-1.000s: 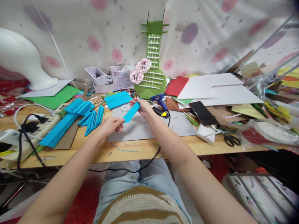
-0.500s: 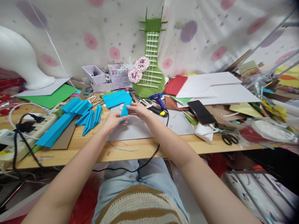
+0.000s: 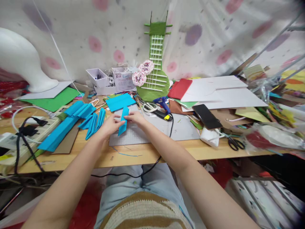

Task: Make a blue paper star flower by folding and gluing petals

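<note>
Pulled nearer, the strip [image 3: 123, 126] sits over the mat's [image 3: 183, 128] nine-o'clock side. Beyond, at eleven o'clock, a box [image 3: 102, 83] seems to hold dark bits [image 3: 98, 76]. Left hand [image 3: 111, 124] and right hand [image 3: 135, 118] angle inward, pinching the strip.

One camera is looking out from the person's head, facing forward and tilting down across the desk [image 3: 133, 161]. At six o'clock it is catching the shirt [image 3: 143, 213] and lap [image 3: 119, 186] from close above; at twelve, farther off, the patterned curtain [image 3: 202, 57]. The left hand [image 3: 111, 125] and right hand [image 3: 136, 117] are showing between, slightly toward nine o'clock. The view is running wide from nine to three.
</note>
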The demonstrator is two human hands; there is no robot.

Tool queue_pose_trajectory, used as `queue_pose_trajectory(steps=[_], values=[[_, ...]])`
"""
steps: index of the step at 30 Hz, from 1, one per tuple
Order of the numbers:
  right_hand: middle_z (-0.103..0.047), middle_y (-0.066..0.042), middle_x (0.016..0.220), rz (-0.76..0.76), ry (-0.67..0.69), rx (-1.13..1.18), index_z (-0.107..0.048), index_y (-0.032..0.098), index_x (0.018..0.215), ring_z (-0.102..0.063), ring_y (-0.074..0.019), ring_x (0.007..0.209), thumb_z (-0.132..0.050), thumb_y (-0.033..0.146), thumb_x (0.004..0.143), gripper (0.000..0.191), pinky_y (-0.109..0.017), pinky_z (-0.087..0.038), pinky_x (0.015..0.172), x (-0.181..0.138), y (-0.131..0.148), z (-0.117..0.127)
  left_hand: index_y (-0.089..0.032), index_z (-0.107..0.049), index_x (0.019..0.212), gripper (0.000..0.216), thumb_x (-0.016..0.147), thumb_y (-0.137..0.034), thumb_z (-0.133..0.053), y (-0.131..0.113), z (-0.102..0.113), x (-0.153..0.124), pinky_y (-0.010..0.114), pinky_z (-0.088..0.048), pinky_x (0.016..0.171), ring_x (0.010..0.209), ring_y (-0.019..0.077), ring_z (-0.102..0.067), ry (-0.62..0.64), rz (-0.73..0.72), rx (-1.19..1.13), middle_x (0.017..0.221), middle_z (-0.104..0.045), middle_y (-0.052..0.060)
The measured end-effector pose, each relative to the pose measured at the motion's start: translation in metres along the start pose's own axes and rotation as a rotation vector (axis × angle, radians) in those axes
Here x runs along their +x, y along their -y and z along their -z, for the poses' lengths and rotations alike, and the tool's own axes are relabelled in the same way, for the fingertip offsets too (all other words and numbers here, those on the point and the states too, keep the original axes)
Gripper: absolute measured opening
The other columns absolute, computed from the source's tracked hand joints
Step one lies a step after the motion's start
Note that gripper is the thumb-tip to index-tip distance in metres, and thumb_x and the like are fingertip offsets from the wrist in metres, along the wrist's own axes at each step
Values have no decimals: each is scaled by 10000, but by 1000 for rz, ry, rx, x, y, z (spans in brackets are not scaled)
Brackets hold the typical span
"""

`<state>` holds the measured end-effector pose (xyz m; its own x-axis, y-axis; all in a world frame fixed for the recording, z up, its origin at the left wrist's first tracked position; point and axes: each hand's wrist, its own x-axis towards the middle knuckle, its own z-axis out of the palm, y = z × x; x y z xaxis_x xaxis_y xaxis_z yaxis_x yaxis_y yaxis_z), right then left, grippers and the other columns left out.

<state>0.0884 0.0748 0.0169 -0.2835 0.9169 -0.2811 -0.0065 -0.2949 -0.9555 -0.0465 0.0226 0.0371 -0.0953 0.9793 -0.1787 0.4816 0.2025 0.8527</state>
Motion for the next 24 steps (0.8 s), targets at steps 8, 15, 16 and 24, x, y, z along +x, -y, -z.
queue_pose_trajectory(steps=[8,15,16,24], values=[[-641,5,658,113,-80,-123,-582,155,724,-607,-88,635,-684,154,706,104,-245,-537,655,-1,-2,15,-172,-426,1135,467,738,-342,-605,5,13,12,334,-465,752,898,233,-624,-264,-8,558,918,-654,66],[-660,-18,716,167,-133,-202,-570,159,779,-635,-107,688,-614,151,753,52,-256,-534,655,-14,-9,59,-167,-562,1005,359,732,-399,-595,-4,38,9,373,-463,757,993,310,-587,-244,-11,941,1060,-629,145],[-657,-19,720,184,-136,-216,-569,159,773,-633,-108,688,-598,153,760,33,-246,-525,638,-16,-9,63,-172,-588,960,307,751,-397,-569,-9,40,11,381,-462,765,1013,316,-575,-290,-56,976,1070,-624,146],[-623,11,672,296,-278,-458,-596,167,755,-572,-100,621,-557,181,740,44,-220,-452,607,-14,-25,82,-148,-623,1012,308,775,-321,-527,-22,18,70,374,-449,835,1032,296,-561,-235,-262,1077,1069,-625,148]])
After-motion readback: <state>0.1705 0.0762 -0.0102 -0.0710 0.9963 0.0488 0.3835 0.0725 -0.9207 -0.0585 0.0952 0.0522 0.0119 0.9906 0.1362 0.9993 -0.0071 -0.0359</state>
